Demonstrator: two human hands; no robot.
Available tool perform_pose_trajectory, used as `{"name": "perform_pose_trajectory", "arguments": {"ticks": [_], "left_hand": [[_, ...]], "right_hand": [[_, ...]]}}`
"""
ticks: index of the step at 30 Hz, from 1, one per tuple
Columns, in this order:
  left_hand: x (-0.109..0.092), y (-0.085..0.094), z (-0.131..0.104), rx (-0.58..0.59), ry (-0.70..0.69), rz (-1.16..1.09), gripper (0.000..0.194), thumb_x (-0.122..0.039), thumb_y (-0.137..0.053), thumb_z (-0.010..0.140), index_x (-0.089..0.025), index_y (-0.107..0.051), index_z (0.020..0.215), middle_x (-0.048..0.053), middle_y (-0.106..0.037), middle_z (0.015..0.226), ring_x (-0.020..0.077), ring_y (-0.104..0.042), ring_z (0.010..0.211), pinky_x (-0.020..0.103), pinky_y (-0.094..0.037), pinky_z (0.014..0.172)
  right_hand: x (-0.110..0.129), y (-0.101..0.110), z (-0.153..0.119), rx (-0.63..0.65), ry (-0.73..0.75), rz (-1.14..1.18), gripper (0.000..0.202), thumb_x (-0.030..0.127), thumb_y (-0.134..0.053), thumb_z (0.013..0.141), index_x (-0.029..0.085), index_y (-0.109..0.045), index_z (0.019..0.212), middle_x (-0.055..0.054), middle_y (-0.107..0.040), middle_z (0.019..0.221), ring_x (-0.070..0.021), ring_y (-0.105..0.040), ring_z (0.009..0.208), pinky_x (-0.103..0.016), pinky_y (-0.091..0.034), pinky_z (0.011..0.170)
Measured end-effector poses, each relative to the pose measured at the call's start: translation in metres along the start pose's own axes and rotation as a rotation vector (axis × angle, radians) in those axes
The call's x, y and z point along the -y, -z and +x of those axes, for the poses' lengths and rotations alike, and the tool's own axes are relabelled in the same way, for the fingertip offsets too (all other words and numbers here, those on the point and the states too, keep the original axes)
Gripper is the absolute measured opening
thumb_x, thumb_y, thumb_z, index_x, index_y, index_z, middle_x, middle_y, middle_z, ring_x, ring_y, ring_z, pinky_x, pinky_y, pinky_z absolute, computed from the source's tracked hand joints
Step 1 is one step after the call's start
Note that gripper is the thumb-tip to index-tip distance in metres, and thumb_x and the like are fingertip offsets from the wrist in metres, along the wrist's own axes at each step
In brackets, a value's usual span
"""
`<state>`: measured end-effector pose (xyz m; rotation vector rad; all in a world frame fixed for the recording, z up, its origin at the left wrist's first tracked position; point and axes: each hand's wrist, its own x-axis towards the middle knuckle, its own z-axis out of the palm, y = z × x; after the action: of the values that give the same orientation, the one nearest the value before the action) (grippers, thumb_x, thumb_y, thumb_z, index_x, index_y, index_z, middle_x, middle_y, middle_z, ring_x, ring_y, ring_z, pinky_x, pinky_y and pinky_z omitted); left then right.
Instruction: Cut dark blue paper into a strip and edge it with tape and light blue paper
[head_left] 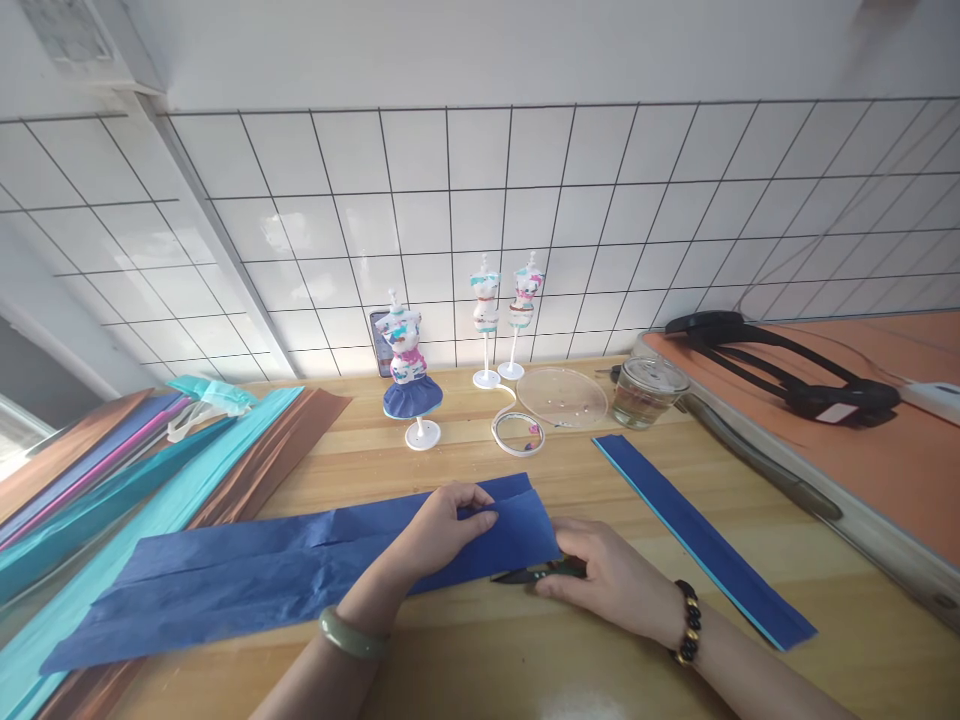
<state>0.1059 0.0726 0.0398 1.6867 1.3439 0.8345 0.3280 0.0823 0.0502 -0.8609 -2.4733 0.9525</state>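
One tabletop [465, 660] across lower frame; wide blue sheet [247, 570], lower L to ctr; narrow blue strip [703, 540], lower R. L hand [442, 532], ctr, curled on sheet's R end, can't tell if pinching; R hand [611, 575], lower ctr, gripping dark snips [523, 576] by sheet's R corner.

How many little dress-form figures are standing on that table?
3. A white, multicoloured-patterned dress form wearing a dark blue skirt stands left of the others; a skirtless white form and its close neighbour, another skirtless white form, stand nearer the white tiled wall.
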Motion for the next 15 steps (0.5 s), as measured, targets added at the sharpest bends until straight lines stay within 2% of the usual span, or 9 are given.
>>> {"name": "perform_pose_trajectory", "arguments": {"ticks": [5, 15], "left_hand": [[0.0004, -0.0001, -0.0002, 0.005, 0.003, -0.005, 0.017, -0.032, -0.055, 0.077, -0.018, -0.064, 0.078, 0.000, -0.063, 0.079, 0.0172, -0.055, 0.078, 0.026, -0.042, 0.071], [0.0029, -0.0018, 0.0012, -0.013, 0.006, -0.003, 0.016, -0.031, -0.056, 0.076, -0.018, -0.064, 0.077, 0.000, -0.063, 0.077, 0.0166, -0.055, 0.076, 0.026, -0.041, 0.069]], "right_hand": [[-0.0006, -0.0011, 0.0005, 0.009, 0.009, 0.033, 0.022, 0.038, -0.059, 0.081, 0.023, -0.065, 0.096, -0.004, -0.064, 0.103, -0.0214, -0.058, 0.096, -0.029, -0.043, 0.084], [-0.0015, -0.0010, 0.0018, -0.007, 0.014, -0.077, 0.028, 0.046, -0.054, 0.082, 0.023, -0.067, 0.091, -0.005, -0.066, 0.098, -0.0225, -0.060, 0.090, -0.030, -0.045, 0.079]]}}
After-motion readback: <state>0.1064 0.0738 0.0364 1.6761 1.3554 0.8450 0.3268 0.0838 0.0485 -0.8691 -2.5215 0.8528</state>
